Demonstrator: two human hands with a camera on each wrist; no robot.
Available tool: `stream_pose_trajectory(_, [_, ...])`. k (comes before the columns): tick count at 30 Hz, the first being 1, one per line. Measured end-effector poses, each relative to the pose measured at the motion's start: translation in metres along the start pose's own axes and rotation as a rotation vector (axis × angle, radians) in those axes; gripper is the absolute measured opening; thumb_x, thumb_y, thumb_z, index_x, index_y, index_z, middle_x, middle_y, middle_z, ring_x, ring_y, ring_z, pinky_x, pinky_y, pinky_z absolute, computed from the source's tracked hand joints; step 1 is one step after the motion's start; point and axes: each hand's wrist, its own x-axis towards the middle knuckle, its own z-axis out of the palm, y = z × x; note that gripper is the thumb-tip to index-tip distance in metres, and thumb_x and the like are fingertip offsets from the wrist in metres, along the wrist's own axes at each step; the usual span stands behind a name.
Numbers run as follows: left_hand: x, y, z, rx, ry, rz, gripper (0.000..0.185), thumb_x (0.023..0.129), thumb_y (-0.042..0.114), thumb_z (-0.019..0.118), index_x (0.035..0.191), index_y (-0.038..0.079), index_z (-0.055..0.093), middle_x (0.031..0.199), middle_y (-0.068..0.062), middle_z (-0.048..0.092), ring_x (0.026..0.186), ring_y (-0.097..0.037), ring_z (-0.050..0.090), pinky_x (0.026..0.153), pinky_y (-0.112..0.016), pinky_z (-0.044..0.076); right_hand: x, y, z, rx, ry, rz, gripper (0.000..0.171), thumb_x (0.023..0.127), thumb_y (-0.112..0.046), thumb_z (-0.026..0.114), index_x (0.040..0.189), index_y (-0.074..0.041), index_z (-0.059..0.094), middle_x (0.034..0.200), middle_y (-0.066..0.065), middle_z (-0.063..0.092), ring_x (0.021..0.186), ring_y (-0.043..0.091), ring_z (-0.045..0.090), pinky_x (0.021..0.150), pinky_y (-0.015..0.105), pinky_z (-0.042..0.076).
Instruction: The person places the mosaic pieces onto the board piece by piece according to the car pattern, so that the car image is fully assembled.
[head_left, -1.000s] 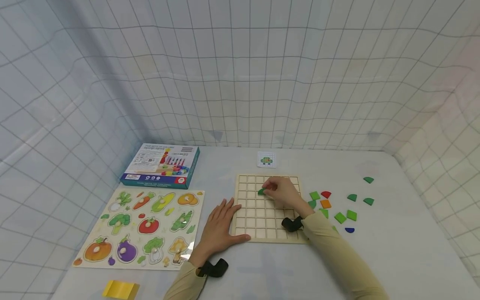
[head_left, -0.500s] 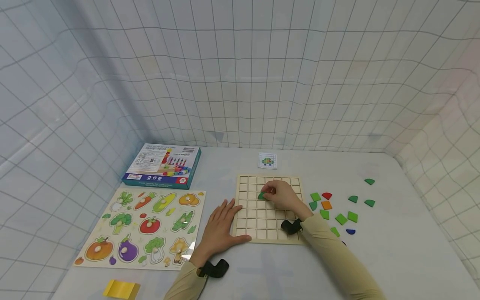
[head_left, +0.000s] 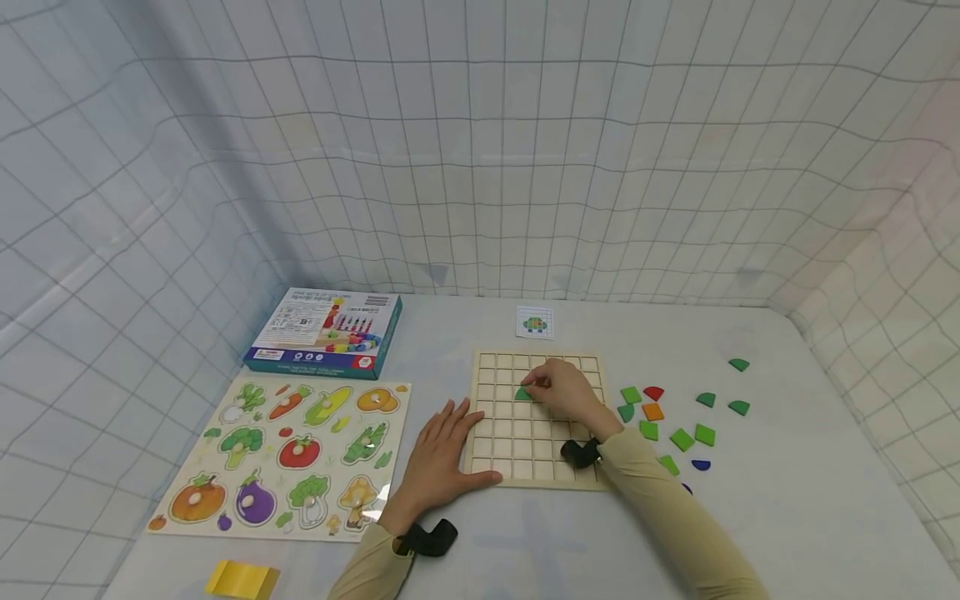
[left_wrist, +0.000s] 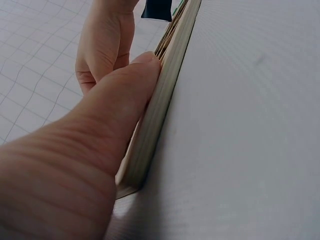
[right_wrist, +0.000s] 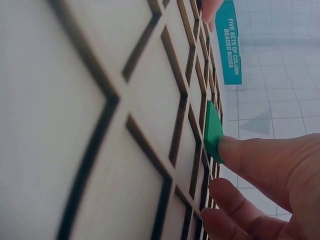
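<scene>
The right hand [head_left: 564, 392] is pinching a green piece [head_left: 522, 394] at the compartments [head_left: 502, 429] nearer the grid board's [head_left: 540, 483] far edge; the left hand [head_left: 438, 454], fingers spread, is resting at its left edge; checked fabric [head_left: 562, 208] is hanging behind the table [head_left: 540, 550].

I have a stretch of open surface [head_left: 540, 542] between the two sleeves [head_left: 682, 521], reaching up to the near edge of the grid board [head_left: 522, 448]. The left hand [head_left: 441, 454] rests on that board's left edge and plugs the near end of the lane beside the vegetable board [head_left: 397, 417]; further up, the lane runs free past the box [head_left: 322, 333]. The right hand [head_left: 564, 392] and its forearm bar the board's right side. Beyond, loose pieces [head_left: 682, 439] leave me small gaps, with broad room further right.
</scene>
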Motion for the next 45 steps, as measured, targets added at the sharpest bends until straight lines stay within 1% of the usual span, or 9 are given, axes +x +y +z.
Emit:
stream_pose_trajectory(11, [0.000,-0.001,0.000,0.009,0.006,0.004,0.092,0.068,0.070,0.062,0.141,0.019,0.038,0.152,-0.005,0.024,0.142,-0.026,0.014,0.113,-0.045,0.015,0.001,0.003,0.002,-0.013,-0.004,0.004,0.008,0.085,-0.019,0.066,0.088,-0.019,0.073,0.081,-0.004,0.059,0.072,0.010,0.049,0.063,0.027,0.042])
stream_pose_trajectory(17, [-0.001,-0.002,0.000,0.011,0.019,0.020,0.091,0.069,0.068,0.063,0.141,0.018,0.039,0.151,-0.007,0.026,0.141,-0.028,0.016,0.112,-0.046,0.016,-0.005,0.003,0.000,0.011,-0.038,-0.029,0.017,0.085,-0.015,0.064,0.100,-0.016,0.072,0.082,-0.005,0.059,0.071,0.011,0.046,0.062,0.026,0.040])
stream_pose_trajectory(22, [-0.002,-0.001,0.001,0.009,0.020,0.023,0.090,0.069,0.068,0.063,0.140,0.018,0.039,0.151,-0.007,0.027,0.141,-0.028,0.017,0.112,-0.046,0.016,-0.015,0.007,-0.003,0.044,-0.046,-0.091,0.024,0.086,-0.020,0.065,0.107,-0.011,0.069,0.087,-0.005,0.060,0.074,0.012,0.047,0.066,0.028,0.041])
stream_pose_trajectory(27, [-0.002,0.000,0.002,0.011,0.005,0.008,0.091,0.069,0.068,0.063,0.141,0.019,0.038,0.152,-0.006,0.026,0.141,-0.026,0.015,0.113,-0.045,0.015,-0.030,0.016,-0.006,0.084,0.016,-0.146,0.020,0.087,-0.022,0.064,0.103,-0.012,0.069,0.093,-0.003,0.064,0.080,0.010,0.056,0.070,0.027,0.049])
stream_pose_trajectory(31, [-0.003,0.001,0.002,0.010,0.003,0.006,0.091,0.069,0.068,0.063,0.141,0.019,0.037,0.152,-0.006,0.025,0.142,-0.026,0.015,0.113,-0.045,0.015,-0.043,0.027,-0.013,0.118,0.105,-0.192,0.017,0.087,-0.020,0.065,0.100,-0.010,0.070,0.094,-0.002,0.066,0.079,0.010,0.060,0.066,0.024,0.051])
stream_pose_trajectory(34, [-0.003,0.001,0.002,0.006,0.001,0.010,0.091,0.069,0.068,0.063,0.141,0.019,0.037,0.152,-0.006,0.025,0.142,-0.027,0.015,0.113,-0.045,0.015,-0.052,0.035,-0.024,0.130,0.159,-0.199,0.017,0.087,-0.018,0.065,0.099,-0.008,0.071,0.093,0.000,0.067,0.078,0.012,0.060,0.064,0.023,0.051])
stream_pose_trajectory(37, [-0.002,0.001,0.001,0.000,0.002,0.013,0.091,0.069,0.068,0.063,0.141,0.019,0.037,0.152,-0.006,0.025,0.142,-0.027,0.014,0.113,-0.045,0.014,-0.060,0.046,-0.036,0.127,0.188,-0.158,0.017,0.087,-0.019,0.065,0.100,-0.009,0.071,0.093,0.000,0.067,0.079,0.013,0.060,0.064,0.023,0.051])
stream_pose_trajectory(41, [-0.001,0.001,0.001,0.002,0.005,0.017,0.091,0.069,0.068,0.062,0.142,0.019,0.037,0.152,-0.006,0.024,0.142,-0.026,0.014,0.113,-0.045,0.014,-0.070,0.060,-0.051,0.091,0.216,-0.086,0.020,0.088,-0.023,0.063,0.102,-0.010,0.070,0.094,0.001,0.067,0.078,0.014,0.060,0.063,0.025,0.050])
stream_pose_trajectory(45, [-0.001,0.000,0.000,0.005,0.006,0.016,0.091,0.069,0.069,0.062,0.141,0.019,0.037,0.152,-0.005,0.024,0.142,-0.026,0.014,0.113,-0.045,0.014,-0.076,0.074,-0.062,0.041,0.234,-0.048,0.022,0.089,-0.023,0.062,0.104,-0.008,0.069,0.094,0.004,0.067,0.074,0.015,0.058,0.059,0.025,0.047])
